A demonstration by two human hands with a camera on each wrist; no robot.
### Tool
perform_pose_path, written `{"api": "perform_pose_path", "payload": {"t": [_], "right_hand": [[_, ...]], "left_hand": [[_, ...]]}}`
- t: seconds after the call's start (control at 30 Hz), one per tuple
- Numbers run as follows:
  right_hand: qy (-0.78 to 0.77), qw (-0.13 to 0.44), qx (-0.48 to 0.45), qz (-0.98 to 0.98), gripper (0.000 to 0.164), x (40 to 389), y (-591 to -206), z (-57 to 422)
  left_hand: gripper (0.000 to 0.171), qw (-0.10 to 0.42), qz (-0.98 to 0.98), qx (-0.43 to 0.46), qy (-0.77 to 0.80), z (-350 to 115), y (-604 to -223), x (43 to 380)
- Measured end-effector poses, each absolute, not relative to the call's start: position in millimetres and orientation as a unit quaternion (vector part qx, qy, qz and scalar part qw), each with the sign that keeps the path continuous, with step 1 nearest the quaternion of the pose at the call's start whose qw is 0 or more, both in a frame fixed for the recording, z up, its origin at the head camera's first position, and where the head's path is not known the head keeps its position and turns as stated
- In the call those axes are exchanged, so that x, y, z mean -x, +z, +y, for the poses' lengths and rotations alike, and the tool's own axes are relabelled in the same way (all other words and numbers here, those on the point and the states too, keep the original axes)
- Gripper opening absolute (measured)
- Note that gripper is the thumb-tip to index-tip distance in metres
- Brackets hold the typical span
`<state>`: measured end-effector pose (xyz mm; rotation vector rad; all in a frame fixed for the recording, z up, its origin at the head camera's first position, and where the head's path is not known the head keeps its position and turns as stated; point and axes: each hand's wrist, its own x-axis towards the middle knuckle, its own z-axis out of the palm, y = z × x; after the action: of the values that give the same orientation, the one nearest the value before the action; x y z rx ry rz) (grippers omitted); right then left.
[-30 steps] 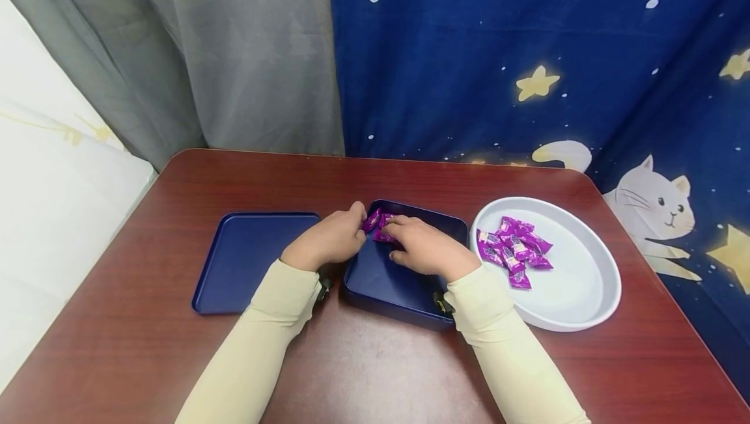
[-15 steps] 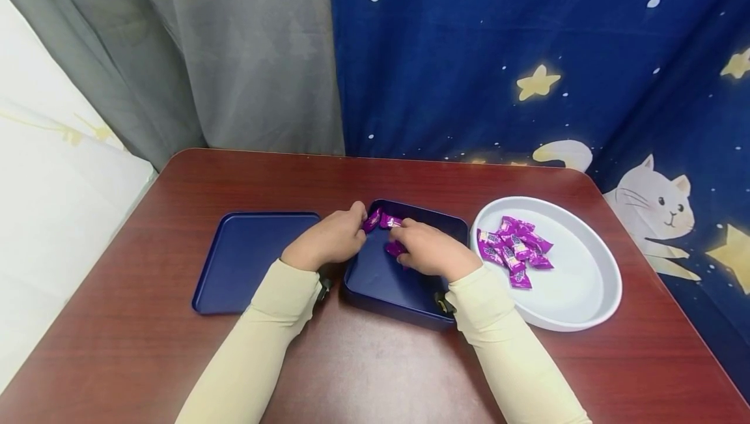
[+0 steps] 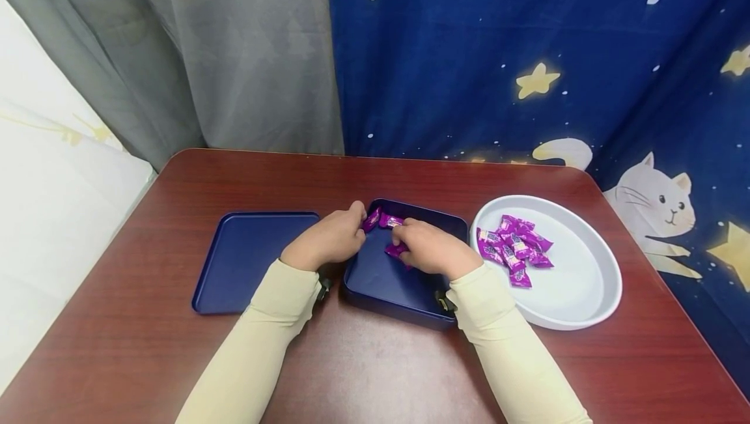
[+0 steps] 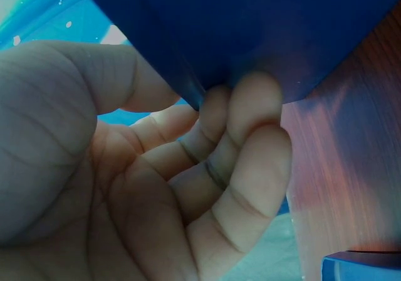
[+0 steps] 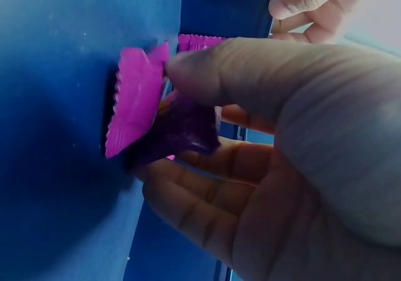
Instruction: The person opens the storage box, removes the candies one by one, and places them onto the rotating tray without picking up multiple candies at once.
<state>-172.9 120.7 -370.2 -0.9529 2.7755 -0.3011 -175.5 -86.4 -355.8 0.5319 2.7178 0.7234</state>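
Observation:
My left hand [image 3: 331, 238] grips the left wall of an open navy box [image 3: 398, 310]. In the left wrist view, its thumb and fingertips close on the edge of the box [image 4: 250, 24]. Inside the box, my right hand [image 3: 430, 248] pinches a purple wrapped candy [image 3: 395, 250] between thumb and fingers, close over the box floor. The right wrist view shows the candy's crimped bright wrapper [image 5: 135, 102] at the thumb tip. Two other wrapped candies, one upright-slanted candy [image 3: 372, 219] and one flat candy [image 3: 390, 221], lie in the far left corner.
Right of the box stands a round white tray [image 3: 586, 281], with a heap of purple wrapped candies [image 3: 515, 248] on its left half. A flat navy lid [image 3: 246, 254] lies left of the box on the reddish wooden table [image 3: 351, 372]. Curtains hang behind.
My right hand has drawn back slightly from the candies in the far corner, bringing one candy toward the middle of the box. The left hand has stayed at the box wall.

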Motion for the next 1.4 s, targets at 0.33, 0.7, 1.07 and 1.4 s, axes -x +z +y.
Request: {"api": "perform_pose_path", "payload": {"t": [0.33, 0.7, 1.07, 1.4], "right_hand": [[-0.106, 0.072, 0.338, 0.933, 0.009, 175.2, -370.1, 122.1], [-0.128, 0.048, 0.326, 0.935, 0.009, 177.3, -369.5, 125.0], [-0.135, 0.058, 0.291, 0.945, 0.014, 174.7, -359.1, 130.6], [-0.121, 0.051, 0.298, 0.946, 0.020, 175.3, -358.0, 133.3]], "left_hand": [[0.024, 0.138, 0.942, -0.183, 0.247, -86.9, -357.3, 176.6], [0.024, 0.140, 0.941, -0.184, 0.249, -86.7, -356.8, 176.1], [0.025, 0.141, 0.941, -0.179, 0.251, -85.0, -355.7, 175.5], [0.025, 0.141, 0.941, -0.178, 0.249, -85.3, -357.0, 176.4]]}}
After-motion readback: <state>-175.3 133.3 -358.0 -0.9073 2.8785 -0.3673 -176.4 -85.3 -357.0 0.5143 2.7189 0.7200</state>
